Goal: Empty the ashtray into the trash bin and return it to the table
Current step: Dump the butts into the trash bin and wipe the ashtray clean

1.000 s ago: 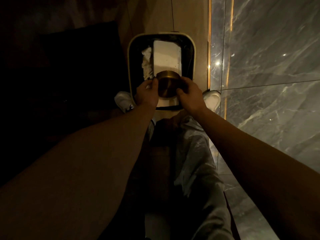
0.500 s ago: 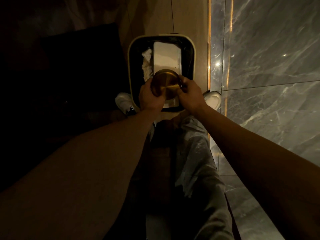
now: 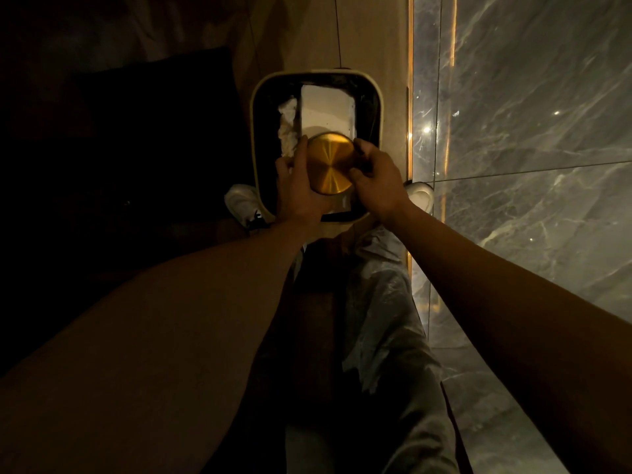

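The left hand (image 3: 297, 186) grips the ashtray (image 3: 331, 163) from its left side, with the fingers curled up along the rim and the palm under the near edge. The right hand (image 3: 375, 181) grips the opposite side, with its fingertips (image 3: 359, 147) pressed to the right rim. Both hands are closed on the ashtray; neither is free.

The ashtray is a round, brass-coloured metal piece. Its flat brushed base faces up toward the camera, so its opening faces down (the contents cannot be seen from this view). It has no long axis; the relevant axis is the vertical one through the base, now inverted.

The ashtray sits between the two hands, equally near to each, and directly above the open mouth of the trash bin (image 3: 254, 138). The bin holds a white box (image 3: 325, 107) and crumpled tissue (image 3: 287, 128) beside it, both below the ashtray.

The bin stands on the floor (image 3: 307, 35) between the person's shoes (image 3: 242, 203), just beside a marble wall (image 3: 530, 131).

Judgement: the dumping step is in hand. The next move requires the ashtray to be turned upright again about a horizontal axis, then carried back. No surface for its return is in view.
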Demonstrator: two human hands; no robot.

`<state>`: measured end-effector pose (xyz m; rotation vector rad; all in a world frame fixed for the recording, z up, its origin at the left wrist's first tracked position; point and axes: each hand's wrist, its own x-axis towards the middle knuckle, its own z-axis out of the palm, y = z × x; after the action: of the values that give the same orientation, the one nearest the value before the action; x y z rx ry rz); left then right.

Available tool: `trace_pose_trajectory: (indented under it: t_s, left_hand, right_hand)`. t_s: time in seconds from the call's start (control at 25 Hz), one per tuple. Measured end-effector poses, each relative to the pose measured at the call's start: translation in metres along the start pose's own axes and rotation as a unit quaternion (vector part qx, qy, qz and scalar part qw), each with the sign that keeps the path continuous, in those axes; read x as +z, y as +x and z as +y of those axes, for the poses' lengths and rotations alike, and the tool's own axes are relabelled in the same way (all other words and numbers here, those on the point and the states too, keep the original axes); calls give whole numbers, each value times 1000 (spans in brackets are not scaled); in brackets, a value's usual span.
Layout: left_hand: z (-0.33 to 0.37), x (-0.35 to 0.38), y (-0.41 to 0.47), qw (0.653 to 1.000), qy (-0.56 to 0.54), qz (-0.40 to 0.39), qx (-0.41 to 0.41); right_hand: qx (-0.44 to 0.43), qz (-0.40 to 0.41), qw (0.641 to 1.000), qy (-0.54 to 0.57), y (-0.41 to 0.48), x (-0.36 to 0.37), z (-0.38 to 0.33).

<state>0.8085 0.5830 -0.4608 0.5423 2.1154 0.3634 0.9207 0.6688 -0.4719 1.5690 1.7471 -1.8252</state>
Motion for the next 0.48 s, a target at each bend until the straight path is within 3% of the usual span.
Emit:
trace_pose_trajectory:
  t_s: [0.48]
  left_hand:
    - [13, -7, 10, 985, 156, 5, 75]
  right_hand:
    - [-52, 1, 999, -15, 0, -15, -12]
